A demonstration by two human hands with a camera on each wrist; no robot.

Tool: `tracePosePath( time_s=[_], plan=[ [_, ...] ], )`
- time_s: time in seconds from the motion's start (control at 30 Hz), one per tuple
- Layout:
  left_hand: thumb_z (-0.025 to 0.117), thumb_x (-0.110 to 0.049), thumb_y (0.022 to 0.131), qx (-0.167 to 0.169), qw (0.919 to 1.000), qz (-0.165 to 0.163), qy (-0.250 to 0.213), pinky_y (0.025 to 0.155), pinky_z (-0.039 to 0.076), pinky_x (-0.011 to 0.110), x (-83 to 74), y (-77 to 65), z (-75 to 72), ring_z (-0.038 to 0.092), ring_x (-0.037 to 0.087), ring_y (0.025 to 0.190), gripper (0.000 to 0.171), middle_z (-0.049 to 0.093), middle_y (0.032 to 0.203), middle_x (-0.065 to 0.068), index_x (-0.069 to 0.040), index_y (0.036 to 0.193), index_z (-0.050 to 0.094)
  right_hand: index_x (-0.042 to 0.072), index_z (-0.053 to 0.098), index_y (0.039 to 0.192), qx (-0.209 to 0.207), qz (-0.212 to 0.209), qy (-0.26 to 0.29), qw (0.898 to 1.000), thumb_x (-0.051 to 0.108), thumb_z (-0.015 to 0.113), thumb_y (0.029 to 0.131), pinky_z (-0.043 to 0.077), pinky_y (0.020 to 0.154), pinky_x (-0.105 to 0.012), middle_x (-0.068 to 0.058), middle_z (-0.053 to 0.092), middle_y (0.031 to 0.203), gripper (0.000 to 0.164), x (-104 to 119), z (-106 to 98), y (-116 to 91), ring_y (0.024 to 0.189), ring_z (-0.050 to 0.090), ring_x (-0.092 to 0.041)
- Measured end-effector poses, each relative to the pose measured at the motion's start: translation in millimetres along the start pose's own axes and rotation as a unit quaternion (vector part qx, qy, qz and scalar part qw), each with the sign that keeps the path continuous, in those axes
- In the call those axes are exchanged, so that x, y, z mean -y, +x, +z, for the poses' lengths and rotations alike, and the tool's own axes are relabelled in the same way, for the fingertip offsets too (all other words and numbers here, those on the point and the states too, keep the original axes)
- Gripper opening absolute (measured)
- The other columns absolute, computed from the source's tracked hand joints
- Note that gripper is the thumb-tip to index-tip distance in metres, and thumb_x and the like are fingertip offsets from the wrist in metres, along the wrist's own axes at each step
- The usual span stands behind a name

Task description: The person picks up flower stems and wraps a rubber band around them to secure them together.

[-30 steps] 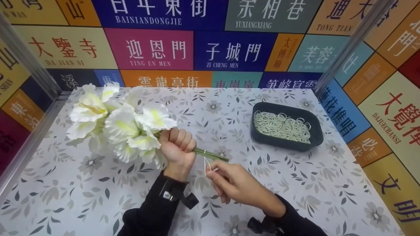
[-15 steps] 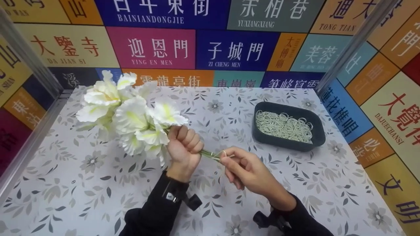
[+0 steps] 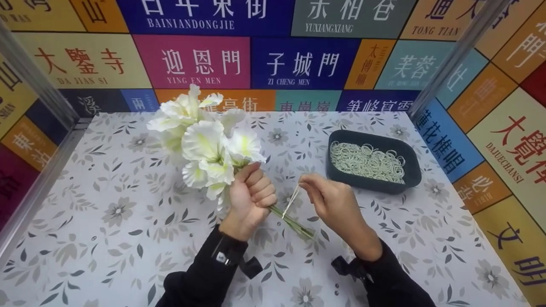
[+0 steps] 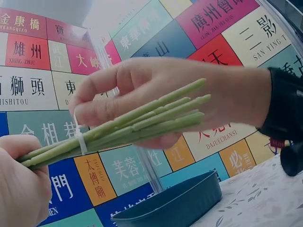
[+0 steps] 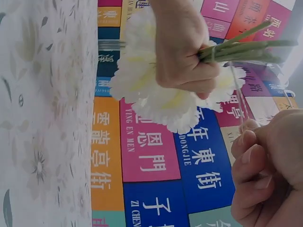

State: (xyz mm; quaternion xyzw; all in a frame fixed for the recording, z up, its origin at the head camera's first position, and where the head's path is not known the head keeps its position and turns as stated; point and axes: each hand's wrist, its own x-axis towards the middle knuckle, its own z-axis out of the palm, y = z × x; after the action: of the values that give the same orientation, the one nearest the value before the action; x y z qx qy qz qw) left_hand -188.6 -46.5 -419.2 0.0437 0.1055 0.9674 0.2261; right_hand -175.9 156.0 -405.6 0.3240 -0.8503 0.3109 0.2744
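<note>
The left hand (image 3: 252, 202) is curled tight round the stems (image 3: 298, 227) just below the white flowers (image 3: 207, 140), with the stem ends poking out to the right and near side. The right hand (image 3: 336, 213) has finger and thumb brought together, pinching one end of a pale band (image 3: 291, 200).

The right hand has just changed sides: a second ago it drew the band towards the near side, then it came in against the stems, and now it is apart from them, pulling the band out to the far right. Over the same span, the flowers have shifted right and the stem ends have swung nearer.

The band is looped round the stems just beyond the left fist, and its free part is stretched straight to the right fingertips. That suggests a turn is being wound; with the band taut and not let go, the binding looks unfinished.

The bunch is held over the middle of the counter (image 3: 106, 256). At the far right, the dark tub (image 3: 362, 182) of loose bands (image 3: 367, 162) has stayed put.
</note>
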Motion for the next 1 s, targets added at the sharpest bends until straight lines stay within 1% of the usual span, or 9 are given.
tracePosePath(
  time_s=[0.07,0.17,0.27,0.4,0.5,0.63,0.73,0.9,1.0],
  plan=[
    [0.025,-0.027,0.106,-0.002,0.9998,-0.019,0.007,0.041,0.008,0.017,0.2,-0.1,1.0,0.01,0.003,0.043,0.05,0.011,0.05,-0.011,-0.022,0.058,0.012,0.011,0.069,0.101,-0.013,-0.008,-0.023,1.0,0.012,0.068,0.094,0.043,0.049,-0.018,0.002,0.065,0.07,0.006,-4,5,0,0.052,0.049,-0.005],
    [0.024,-0.028,0.106,0.002,0.9983,-0.056,0.017,0.04,0.008,0.017,2.0,-0.2,3.2,0.01,0.003,0.042,0.05,0.012,0.049,-0.011,-0.022,0.057,0.013,0.011,0.07,0.101,-0.028,-0.015,-0.039,0.999,0.012,0.07,0.093,0.05,0.052,-0.023,-0.001,0.073,0.081,0.009,-9,10,-1,0.056,0.06,-0.009],
    [0.022,-0.028,0.106,0.011,0.9953,-0.092,0.026,0.041,0.008,0.017,4.6,-0.2,5.3,0.01,0.003,0.042,0.05,0.012,0.049,-0.011,-0.022,0.056,0.013,0.011,0.07,0.102,-0.034,-0.015,-0.046,0.998,0.013,0.07,0.093,0.055,0.055,-0.026,-0.002,0.076,0.087,0.01,-13,13,-1,0.062,0.068,-0.014],
    [0.022,-0.027,0.105,0.024,0.9934,-0.109,0.027,0.042,0.007,0.017,6.6,-1.9,7.6,0.01,0.003,0.043,0.05,0.012,0.049,-0.012,-0.023,0.057,0.013,0.012,0.07,0.103,-0.024,-0.008,-0.049,0.998,0.014,0.069,0.094,0.057,0.059,-0.025,-0.003,0.077,0.088,0.01,-17,17,-3,0.066,0.071,-0.016],
    [0.021,-0.027,0.105,0.045,0.9939,-0.099,0.018,0.042,0.006,0.017,5.6,-4.1,9.2,0.009,0.003,0.043,0.049,0.011,0.05,-0.012,-0.024,0.057,0.013,0.013,0.07,0.103,-0.003,0.0,-0.05,0.999,0.016,0.067,0.095,0.056,0.058,-0.023,-0.002,0.076,0.086,0.009,-18,21,-4,0.063,0.069,-0.014],
    [0.021,-0.028,0.106,0.054,0.9962,-0.068,0.007,0.042,0.007,0.017,3.3,-5.7,11.1,0.009,0.003,0.044,0.049,0.012,0.05,-0.012,-0.023,0.057,0.014,0.013,0.069,0.104,0.035,0.005,-0.048,0.998,0.017,0.066,0.096,0.047,0.048,-0.021,-0.001,0.073,0.076,0.009,-18,28,-6,0.05,0.056,-0.009],
    [0.022,-0.028,0.107,0.038,0.9981,-0.048,-0.007,0.042,0.008,0.018,1.6,-5.4,10.9,0.01,0.004,0.044,0.05,0.013,0.05,-0.011,-0.022,0.057,0.014,0.013,0.068,0.104,0.054,0.012,-0.048,0.997,0.016,0.066,0.096,0.041,0.046,-0.02,-0.001,0.07,0.072,0.009,-18,35,-8,0.048,0.049,-0.008],
    [0.028,-0.028,0.107,0.011,0.9992,-0.006,-0.038,0.041,0.01,0.018,-0.9,-6.6,9.7,0.011,0.005,0.043,0.052,0.015,0.05,-0.011,-0.022,0.057,0.017,0.013,0.062,0.103,0.085,0.02,-0.065,0.994,0.017,0.065,0.096,0.039,0.044,-0.021,-0.001,0.064,0.065,0.009,-12,50,-14,0.047,0.05,-0.012],
    [0.031,-0.028,0.106,0.007,0.9983,0.024,-0.053,0.04,0.011,0.019,-2.6,-7.6,8.6,0.012,0.005,0.043,0.052,0.016,0.049,-0.011,-0.022,0.056,0.019,0.012,0.06,0.101,0.097,0.007,-0.092,0.991,0.016,0.066,0.094,0.038,0.043,-0.024,-0.001,0.061,0.063,0.01,-4,59,-17,0.047,0.051,-0.016]
  ],
)
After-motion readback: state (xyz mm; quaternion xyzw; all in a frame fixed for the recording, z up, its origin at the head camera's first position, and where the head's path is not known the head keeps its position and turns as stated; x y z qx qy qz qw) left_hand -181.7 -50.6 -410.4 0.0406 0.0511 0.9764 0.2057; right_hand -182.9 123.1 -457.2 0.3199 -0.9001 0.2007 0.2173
